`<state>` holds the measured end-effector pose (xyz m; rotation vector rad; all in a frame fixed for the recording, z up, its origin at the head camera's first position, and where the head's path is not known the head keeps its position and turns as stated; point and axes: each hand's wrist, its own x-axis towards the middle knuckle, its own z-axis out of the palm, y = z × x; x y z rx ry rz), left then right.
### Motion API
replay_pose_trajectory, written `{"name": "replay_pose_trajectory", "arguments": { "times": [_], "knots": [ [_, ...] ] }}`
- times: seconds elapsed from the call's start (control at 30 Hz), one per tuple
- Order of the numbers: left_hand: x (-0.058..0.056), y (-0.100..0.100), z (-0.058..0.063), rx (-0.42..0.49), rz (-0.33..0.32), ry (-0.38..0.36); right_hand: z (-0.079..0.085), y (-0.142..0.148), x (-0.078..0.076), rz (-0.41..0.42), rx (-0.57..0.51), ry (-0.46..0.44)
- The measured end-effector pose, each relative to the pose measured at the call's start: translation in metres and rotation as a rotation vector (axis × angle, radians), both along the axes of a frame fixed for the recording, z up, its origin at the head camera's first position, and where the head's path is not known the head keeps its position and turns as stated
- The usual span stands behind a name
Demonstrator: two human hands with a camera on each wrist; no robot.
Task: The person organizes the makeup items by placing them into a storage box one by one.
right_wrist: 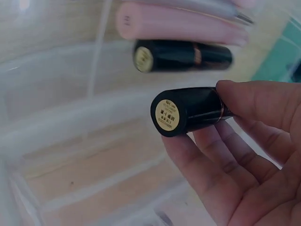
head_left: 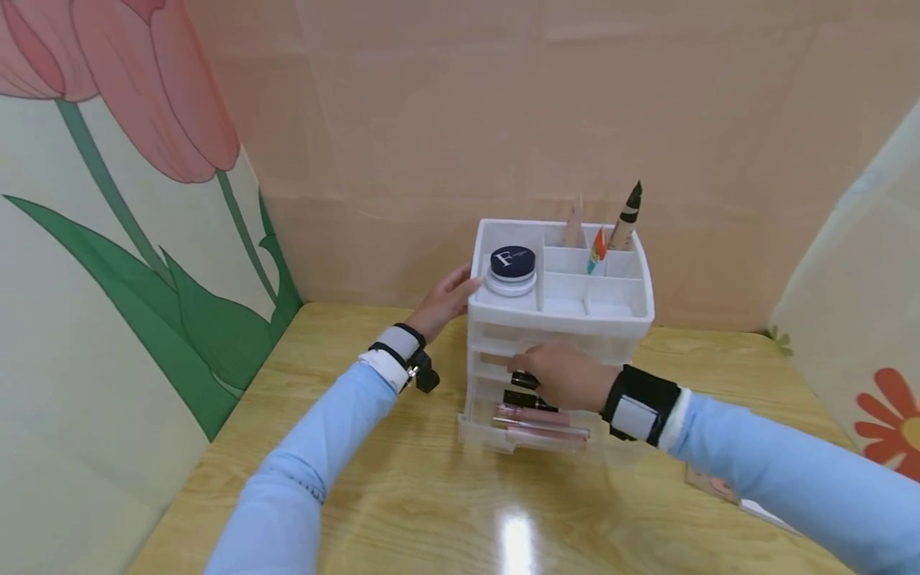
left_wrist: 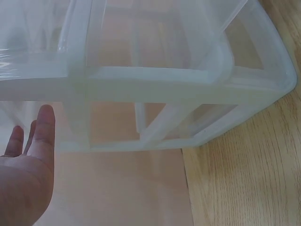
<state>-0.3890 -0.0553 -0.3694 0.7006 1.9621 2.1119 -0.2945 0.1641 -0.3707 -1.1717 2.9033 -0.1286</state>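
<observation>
A white plastic makeup organizer (head_left: 561, 317) with clear drawers stands on the table. My left hand (head_left: 444, 305) touches its left side near the top rim, the fingers extended in the left wrist view. Over the pulled-out bottom drawer (head_left: 483, 435), my right hand (head_left: 571, 377) pinches a black lipstick tube (right_wrist: 188, 110) between thumb and fingers, its round gold base label facing the wrist camera. Inside that drawer lie a second black tube (right_wrist: 174, 55), a pink tube (right_wrist: 178, 23) and other slim pink items. The right hand hides part of the drawer fronts.
On the organizer's top sit a dark-lidded jar (head_left: 513, 267), a black-tipped beige tube (head_left: 627, 220) and a small orange-and-teal item (head_left: 597, 251). A flat pale item (head_left: 711, 485) lies on the table (head_left: 402, 495) beside the right sleeve. Walls stand behind and at both sides.
</observation>
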Motion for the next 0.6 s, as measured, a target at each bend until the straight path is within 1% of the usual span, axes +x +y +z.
{"name": "replay_pose_trajectory", "arguments": {
  "times": [0.1,0.27,0.5,0.6],
  "knots": [
    [0.001,0.000,-0.002,0.001,0.005,-0.003,-0.008,-0.003,-0.002,0.027,0.011,-0.014],
    [0.002,0.000,-0.002,-0.001,-0.007,0.002,-0.014,-0.006,-0.001,0.067,0.010,0.034],
    [0.000,0.000,0.000,-0.014,-0.002,0.005,-0.020,-0.006,-0.005,0.109,-0.043,0.087],
    [-0.001,-0.001,-0.001,-0.014,0.004,-0.002,-0.021,-0.007,-0.006,0.123,-0.058,0.082]
  ]
}}
